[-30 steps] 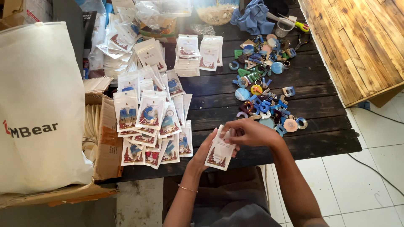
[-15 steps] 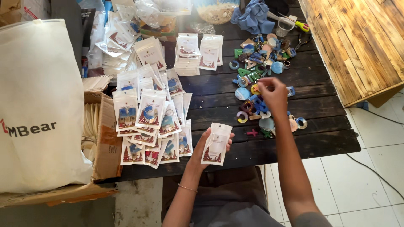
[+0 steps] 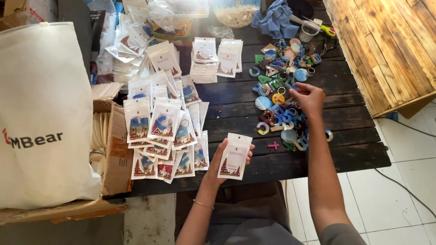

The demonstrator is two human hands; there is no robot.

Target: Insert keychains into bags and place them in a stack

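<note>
Packet: we see a small flat white packet point(image 3: 234, 155), rectangular and glossy like clear film over a printed card, with dark red tree shapes along its lower edge; it sits upright over the near edge of the bench point(image 3: 236, 109).
Left hand: our left hand point(image 3: 225, 159) has its grip closed on the packet, thumb on one long edge and fingers behind the other.
Right hand: our right hand point(image 3: 309, 97) hovers over the charm pile, beyond and right of the packet, fingers bunched downward; we cannot tell whether that grip holds a piece.
Charm pile: the charm pile point(image 3: 284, 90) is a scatter of small hard pieces in blue, green, orange and pink, shaped as rings, letters, discs and a cross, some with metal loops.
Filled packets: left of the held packet, filled packets point(image 3: 163, 131) overlap in a fan, each showing a blue piece through the film.
Stacks: beyond the packet, two neat stacks of packets point(image 3: 217, 59) stand side by side.
Bench: dark, rough wooden planks.
White bag: far left of the packet, a soft white fabric bag point(image 3: 43, 118) rests on a cardboard box point(image 3: 116, 154).
</note>
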